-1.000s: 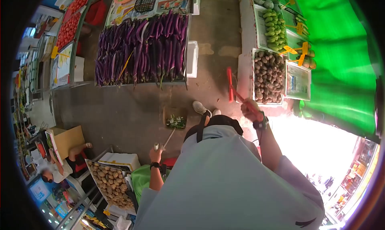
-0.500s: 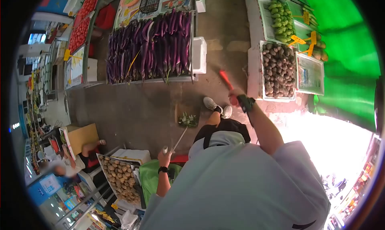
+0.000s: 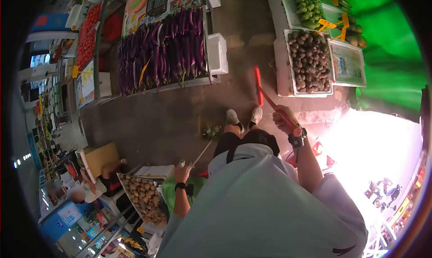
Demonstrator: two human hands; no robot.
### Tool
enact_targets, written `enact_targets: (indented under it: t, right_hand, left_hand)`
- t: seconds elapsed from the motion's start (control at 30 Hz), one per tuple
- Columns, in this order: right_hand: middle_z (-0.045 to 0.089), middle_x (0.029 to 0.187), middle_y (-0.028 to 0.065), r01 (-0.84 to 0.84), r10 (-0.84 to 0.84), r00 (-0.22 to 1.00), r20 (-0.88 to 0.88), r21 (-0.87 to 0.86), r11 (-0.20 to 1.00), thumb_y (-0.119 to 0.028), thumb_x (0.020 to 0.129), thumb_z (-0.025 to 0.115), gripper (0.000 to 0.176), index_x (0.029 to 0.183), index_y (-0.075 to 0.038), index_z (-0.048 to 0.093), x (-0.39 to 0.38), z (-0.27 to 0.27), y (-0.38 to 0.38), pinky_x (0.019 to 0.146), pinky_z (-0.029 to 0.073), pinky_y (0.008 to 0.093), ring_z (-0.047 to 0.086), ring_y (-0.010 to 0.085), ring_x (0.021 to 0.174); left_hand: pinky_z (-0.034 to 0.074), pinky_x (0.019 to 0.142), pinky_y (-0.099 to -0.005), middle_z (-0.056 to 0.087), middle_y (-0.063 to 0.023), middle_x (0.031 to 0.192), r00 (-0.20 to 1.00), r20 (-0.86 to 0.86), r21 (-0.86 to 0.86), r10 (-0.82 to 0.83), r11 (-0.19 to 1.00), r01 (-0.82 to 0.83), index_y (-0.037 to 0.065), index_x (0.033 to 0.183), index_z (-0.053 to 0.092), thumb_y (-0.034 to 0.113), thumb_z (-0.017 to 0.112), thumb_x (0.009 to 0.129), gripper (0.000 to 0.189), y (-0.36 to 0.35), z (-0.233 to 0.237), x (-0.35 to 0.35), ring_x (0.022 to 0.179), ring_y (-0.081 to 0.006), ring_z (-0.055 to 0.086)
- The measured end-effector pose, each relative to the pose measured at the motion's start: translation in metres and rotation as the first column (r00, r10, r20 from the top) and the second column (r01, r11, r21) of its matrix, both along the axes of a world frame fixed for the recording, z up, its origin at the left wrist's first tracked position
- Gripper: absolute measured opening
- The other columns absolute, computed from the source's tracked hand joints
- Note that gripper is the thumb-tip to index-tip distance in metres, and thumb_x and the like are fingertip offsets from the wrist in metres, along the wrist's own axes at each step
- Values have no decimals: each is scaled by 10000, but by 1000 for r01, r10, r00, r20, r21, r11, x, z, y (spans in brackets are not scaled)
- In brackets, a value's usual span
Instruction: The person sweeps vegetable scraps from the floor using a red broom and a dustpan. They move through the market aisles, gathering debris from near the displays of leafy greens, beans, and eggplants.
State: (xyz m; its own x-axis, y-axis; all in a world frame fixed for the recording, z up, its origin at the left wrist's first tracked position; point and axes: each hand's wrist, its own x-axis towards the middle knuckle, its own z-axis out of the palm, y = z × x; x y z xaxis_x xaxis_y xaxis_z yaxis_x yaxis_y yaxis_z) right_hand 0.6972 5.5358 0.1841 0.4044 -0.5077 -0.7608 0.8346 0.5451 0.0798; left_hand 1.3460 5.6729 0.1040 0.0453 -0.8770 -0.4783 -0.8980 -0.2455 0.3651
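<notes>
My right hand [image 3: 285, 118] is wrapped round a reddish stick [image 3: 269, 98], whose far end meets a bright red bar [image 3: 258, 85] above the floor beyond my shoes. A black device sits on that wrist. My left hand [image 3: 182, 172], with a dark band on the wrist, is closed round the pale end of a thin rod [image 3: 202, 152]. The rod runs toward a small heap of green leaves [image 3: 211, 132] low over the floor, left of my feet. What carries the leaves is too dark to make out.
Purple eggplants [image 3: 164, 51] cover a stall ahead on the left. Boxes of brown roots [image 3: 309, 62] and green vegetables [image 3: 307, 8] stand ahead on the right. Potatoes [image 3: 143, 197] lie at my lower left, near a seated person [image 3: 90, 188]. A green sheet [image 3: 387, 64] hangs at the right.
My right hand has moved right and nearer my body. The red bar, blurred before, now stands at an angle to the stick. My feet have shifted apart, and the stalls appear slightly shifted in view.
</notes>
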Motion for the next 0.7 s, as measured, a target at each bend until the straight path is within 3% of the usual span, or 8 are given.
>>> enact_targets:
  t: [0.1,0.2,0.27,0.33,0.4,0.5,0.63,0.7]
  right_hand:
    - [430,572,-58,-38,40,994,-98,20,999,-226,929,567,230,784,-153,403,-10,-3,18,333,341,176,446,49,447]
    - [418,559,-58,-97,118,968,-222,102,990,-261,940,565,254,769,-154,410,-3,9,29,333,322,184,420,51,426]
    - [421,558,-57,-160,203,921,-331,154,975,-273,945,562,262,766,-152,412,6,14,40,334,314,188,412,52,420]
    - [424,559,-54,-187,222,932,-286,147,971,-267,926,569,239,779,-142,427,8,-13,64,339,317,193,410,58,417]
    - [433,559,-45,-173,227,919,-322,187,967,-256,914,569,217,791,-138,435,29,-15,77,340,320,195,414,67,418]
    - [441,543,-26,-88,206,836,-509,245,965,-225,887,571,211,742,-141,442,74,-12,88,338,325,202,419,88,410]
    - [413,495,-17,-67,187,915,-357,322,944,-242,863,561,321,591,-174,406,117,-96,99,320,305,249,412,117,390]
    - [417,497,-18,-181,237,866,-441,165,970,-282,863,564,335,587,-178,405,151,-104,94,332,309,269,417,126,396]
  left_hand:
    - [524,733,-445,666,-130,964,998,58,-6,-30,1000,30,102,1087,653,272,729,836,313,-11,22,-11,847,-332,653]
    - [479,664,-458,645,-154,825,995,-31,-140,-97,986,92,35,931,638,207,675,856,191,-35,37,-26,764,-341,622]
    - [470,651,-469,644,-168,802,994,-86,-137,-64,989,52,14,878,642,195,660,863,183,-45,35,-23,756,-351,611]
    - [494,704,-479,668,-170,881,994,-90,-12,68,998,-69,34,931,671,223,683,854,204,-63,39,-25,818,-366,621]
    - [502,757,-475,676,-178,928,998,-59,3,-6,1000,6,36,978,675,233,683,853,233,-81,39,-19,853,-376,632]
    - [502,800,-466,678,-190,1003,995,-95,28,-37,999,40,25,1024,669,223,677,853,261,-100,27,-7,920,-386,638]
    - [495,810,-448,674,-203,1040,999,-25,184,-30,982,34,7,1053,656,202,662,851,281,-136,46,-18,983,-396,631]
    - [491,796,-449,673,-211,1022,994,-79,134,-72,988,82,16,1050,658,203,655,853,272,-145,30,-8,977,-407,628]
